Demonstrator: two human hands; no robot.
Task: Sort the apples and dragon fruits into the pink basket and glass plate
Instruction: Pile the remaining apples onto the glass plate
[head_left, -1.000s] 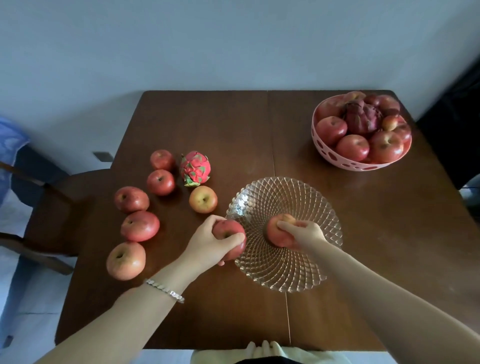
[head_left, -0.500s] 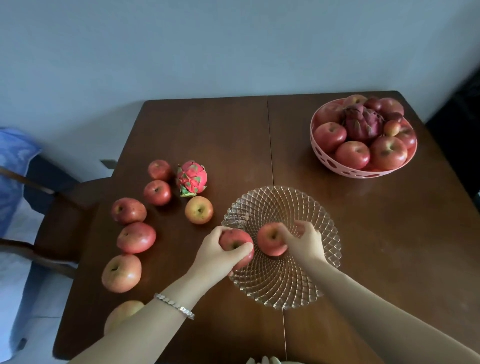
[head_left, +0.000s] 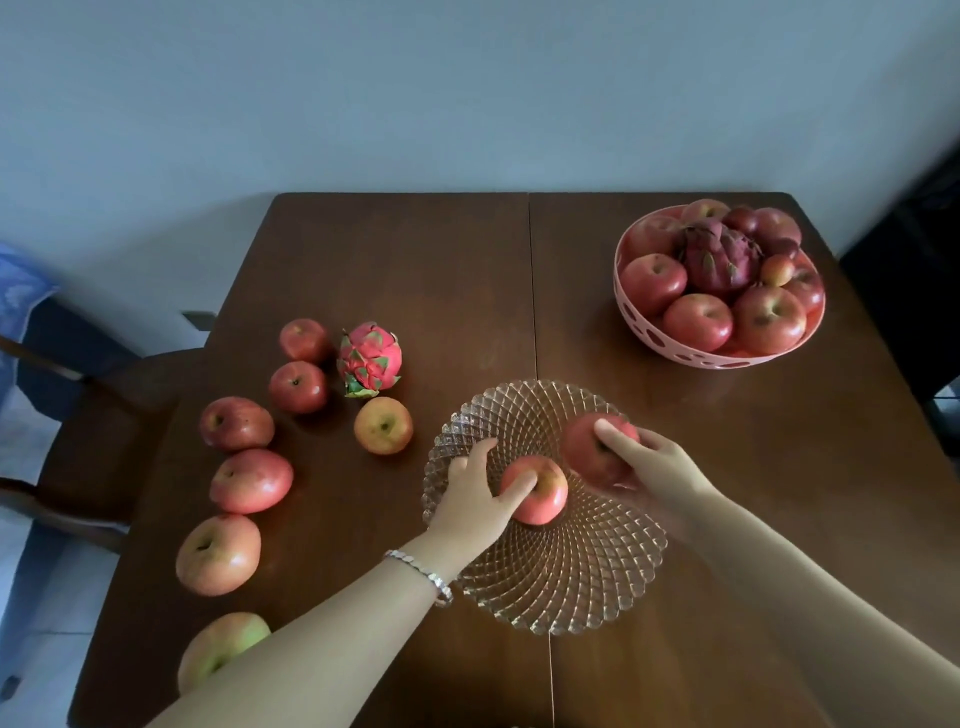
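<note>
The glass plate (head_left: 571, 587) lies in the middle of the table. My left hand (head_left: 475, 499) grips a red apple (head_left: 543, 493) resting near the plate's centre. My right hand (head_left: 660, 473) holds a second red apple (head_left: 589, 447) over the plate's far right part. The pink basket (head_left: 675, 343) at the back right holds several apples and a dark dragon fruit (head_left: 719, 257). On the table's left lie several loose apples, among them a yellowish apple (head_left: 383, 425), and a bright pink dragon fruit (head_left: 370, 358).
The brown wooden table (head_left: 415, 270) stands against a pale wall. A wooden chair (head_left: 88, 415) sits at the left edge, with blue cloth (head_left: 21, 291) behind it. A greenish apple (head_left: 221, 647) lies near the front left corner.
My left hand has carried its apple from the plate's left rim onto the plate. My right hand has shifted its apple toward the plate's far right.
</note>
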